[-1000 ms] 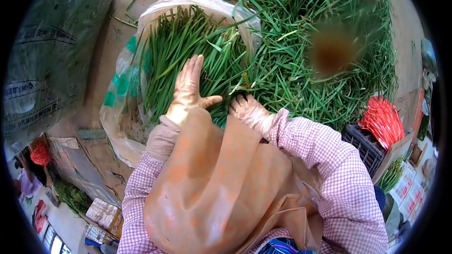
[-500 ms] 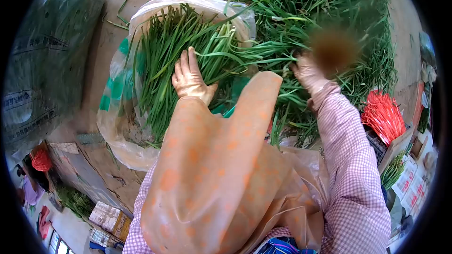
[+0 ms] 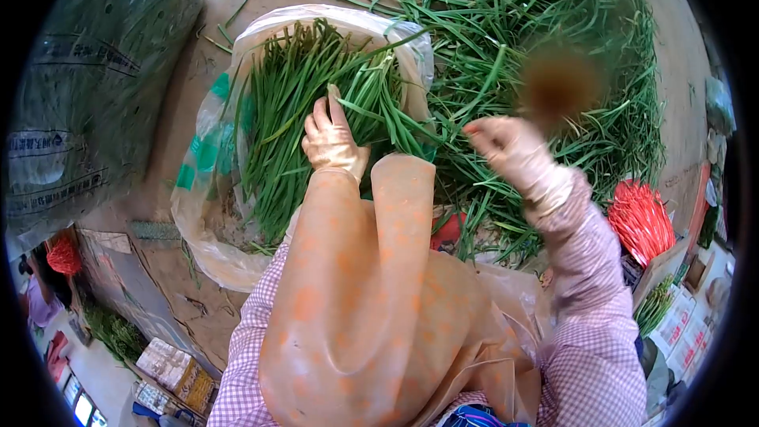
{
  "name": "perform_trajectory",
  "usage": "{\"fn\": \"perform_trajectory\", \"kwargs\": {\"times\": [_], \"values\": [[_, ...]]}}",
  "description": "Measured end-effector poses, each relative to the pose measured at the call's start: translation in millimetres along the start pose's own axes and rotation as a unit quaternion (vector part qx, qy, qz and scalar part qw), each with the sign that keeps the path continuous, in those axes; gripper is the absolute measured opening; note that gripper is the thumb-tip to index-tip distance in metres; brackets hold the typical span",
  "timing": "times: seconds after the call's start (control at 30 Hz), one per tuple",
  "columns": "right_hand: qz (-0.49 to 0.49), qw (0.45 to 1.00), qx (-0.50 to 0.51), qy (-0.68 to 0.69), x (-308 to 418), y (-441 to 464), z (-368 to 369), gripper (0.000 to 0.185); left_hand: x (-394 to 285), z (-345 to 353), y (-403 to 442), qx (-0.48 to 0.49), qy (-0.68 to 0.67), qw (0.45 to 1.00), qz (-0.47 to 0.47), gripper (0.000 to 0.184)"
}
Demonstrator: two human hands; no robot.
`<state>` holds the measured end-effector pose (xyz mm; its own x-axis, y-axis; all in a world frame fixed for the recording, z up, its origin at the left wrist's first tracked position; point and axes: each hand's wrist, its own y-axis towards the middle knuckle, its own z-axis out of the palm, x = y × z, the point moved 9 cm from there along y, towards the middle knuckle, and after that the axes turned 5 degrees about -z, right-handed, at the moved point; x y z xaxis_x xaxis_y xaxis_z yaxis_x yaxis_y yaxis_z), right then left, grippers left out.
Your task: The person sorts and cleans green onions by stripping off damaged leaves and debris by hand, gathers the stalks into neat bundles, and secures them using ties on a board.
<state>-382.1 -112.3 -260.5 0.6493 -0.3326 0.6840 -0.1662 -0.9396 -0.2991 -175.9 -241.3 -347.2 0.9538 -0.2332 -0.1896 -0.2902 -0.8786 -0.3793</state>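
My left hand (image 3: 336, 138), in a thin, pale translucent glove, lies with its fingers stretched over a thick heap of garlic chives (image 3: 281, 111). The heap rests in an opened clear plastic bag (image 3: 225, 257) with green patches. To the right, my right hand (image 3: 510, 146), gloved the same way, is raised over a loose pile of green leaves (image 3: 569, 0). Its fingers are loosely bent and apart, and I see nothing held in them. A tan spotted plastic apron or sleeve (image 3: 348, 308) covers my lap and left forearm.
A large filled plastic sack (image 3: 95, 95) stands at the left. Red ties (image 3: 642, 221) sit in a bundle at the right, and another red bundle (image 3: 65, 255) is at far left. Cardboard boxes (image 3: 178, 372) stand lower left. A brown blur hides part of the leaf pile.
My right hand has let go of the leaves it was pulling and has lifted back toward me. My left hand has stayed on the chives, its fingers closer together.
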Motion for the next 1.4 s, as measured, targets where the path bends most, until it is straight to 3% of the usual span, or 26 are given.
{"fn": "perform_trajectory", "kwargs": {"times": [0.03, 0.07, 0.13, 0.2, 0.27, 0.33, 0.37, 0.4, 0.47, 0.53, 0.6, 0.67, 0.73, 0.8, 0.9, 0.97, 1.0, 1.03, 1.07, 1.1, 1.13, 1.17, 1.2, 1.23, 1.33, 1.4], "values": [[0.025, 0.987, 0.021, 0.158, 9.9, 0.7, 26.9, 0.019, 4.9, -1.9, 2.4, -0.002, 0.001, 1.0, -0.003, 0.115], [0.005, 0.977, 0.016, 0.213, 21.8, 5.3, 45.6, 0.019, 9.5, -4.7, 5.4, 0.0, -0.049, 0.999, 0.004, 0.112], [-0.1, 0.978, -0.078, 0.164, 53.4, 18.1, 58.7, 0.017, 19.2, -16.1, 10.3, -0.007, -0.143, 0.99, 0.013, 0.101], [-0.116, 0.966, -0.036, 0.229, 74.2, 33.5, 83.2, 0.017, 27.4, -16.8, 25.0, 0.016, -0.278, 0.959, 0.055, 0.094], [-0.169, 0.961, -0.058, 0.209, 88.9, 37.4, 90.1, 0.017, 31.3, -25.4, 25.6, 0.07, -0.399, 0.914, 0.029, 0.087], [-0.212, 0.961, -0.078, 0.159, 101.3, 36.4, 78.6, 0.015, 38.7, -32.5, 29.4, 0.079, -0.402, 0.912, 0.027, 0.087], [-0.094, 0.938, -0.085, 0.323, 82.0, 37.9, 74.9, 0.015, 43.6, -36.3, 26.4, 0.078, -0.414, 0.907, 0.021, 0.086], [0.029, 0.875, -0.089, 0.475, 60.3, 35.8, 81.4, 0.016, 50.8, -36.6, 25.2, 0.076, -0.413, 0.907, 0.019, 0.086], [0.035, 0.74, -0.153, 0.654, 38.8, 36.1, 72.8, 0.017, 64.5, -40.9, 24.4, 0.044, -0.393, 0.917, 0.056, 0.084], [-0.008, 0.752, -0.179, 0.635, 65.8, 42.2, 59.4, 0.017, 69.7, -39.0, 21.7, 0.036, -0.412, 0.908, 0.063, 0.084], [-0.065, 0.796, -0.191, 0.571, 95.1, 53.7, 46.2, 0.016, 68.9, -36.4, 17.1, 0.069, -0.509, 0.856, 0.06, 0.084], [-0.052, 0.821, -0.206, 0.53, 81.2, 75.6, 52.7, 0.019, 73.4, -36.0, 15.0, 0.058, -0.517, 0.852, 0.062, 0.079], [0.032, 0.869, -0.233, 0.435, 26.5, 85.4, 75.6, 0.024, 81.2, -43.1, 11.7, 0.026, -0.514, 0.854, 0.077, 0.073], [0.133, 0.78, -0.214, 0.573, -20.4, 70.9, 110.5, 0.025, 89.5, -44.0, 9.6, 0.036, -0.519, 0.853, 0.045, 0.07], [0.134, 0.822, -0.145, 0.533, -6.0, 46.5, 118.1, 0.035, 103.0, -25.3, 5.9, 0.074, -0.566, 0.821, 0.031, 0.066], [-0.023, 0.816, -0.153, 0.557, 42.2, 45.6, 95.6, 0.061, 80.9, -41.9, -1.6, 0.068, -0.557, 0.826, 0.048, 0.063], [-0.028, 0.858, -0.091, 0.505, 57.1, 47.9, 96.2, 0.09, 63.0, -53.2, -5.6, 0.063, -0.55, 0.83, 0.069, 0.061], [-0.044, 0.864, -0.085, 0.494, 63.0, 50.7, 101.1, 0.096, 44.0, -59.3, -12.1, 0.091, -0.605, 0.785, 0.092, 0.054], [-0.061, 0.87, -0.078, 0.483, 70.0, 55.1, 107.3, 0.102, 41.9, -41.4, -12.0, 0.134, -0.718, 0.681, 0.051, 0.053], [-0.051, 0.837, -0.092, 0.537, 75.3, 62.0, 104.1, 0.102, 39.9, -23.7, -12.5, 0.164, -0.814, 0.557, 0.003, 0.053], [-0.006, 0.757, -0.103, 0.645, 76.9, 67.6, 105.5, 0.101, 42.0, -36.4, -20.2, 0.051, -0.592, 0.797, 0.106, 0.076], [0.019, 0.743, -0.144, 0.653, 73.8, 69.7, 106.2, 0.094, 30.6, -43.0, -34.8, -0.069, -0.294, 0.933, 0.194, 0.098], [0.045, 0.727, -0.185, 0.659, 68.3, 69.4, 105.8, 0.087, 25.6, -29.8, -37.9, -0.074, -0.172, 0.974, 0.124, 0.112], [0.046, 0.728, -0.185, 0.659, 67.5, 69.7, 105.0, 0.087, 21.0, -26.5, -42.8, -0.061, -0.149, 0.978, 0.133, 0.112], [0.111, 0.677, -0.248, 0.684, 41.2, 67.5, 112.9, 0.052, 9.4, -11.2, -52.8, -0.007, -0.101, 0.982, 0.159, 0.109], [0.128, 0.675, -0.211, 0.695, 30.5, 64.1, 118.9, 0.051, 8.2, -5.1, -56.4, 0.036, -0.086, 0.981, 0.171, 0.11]]}}
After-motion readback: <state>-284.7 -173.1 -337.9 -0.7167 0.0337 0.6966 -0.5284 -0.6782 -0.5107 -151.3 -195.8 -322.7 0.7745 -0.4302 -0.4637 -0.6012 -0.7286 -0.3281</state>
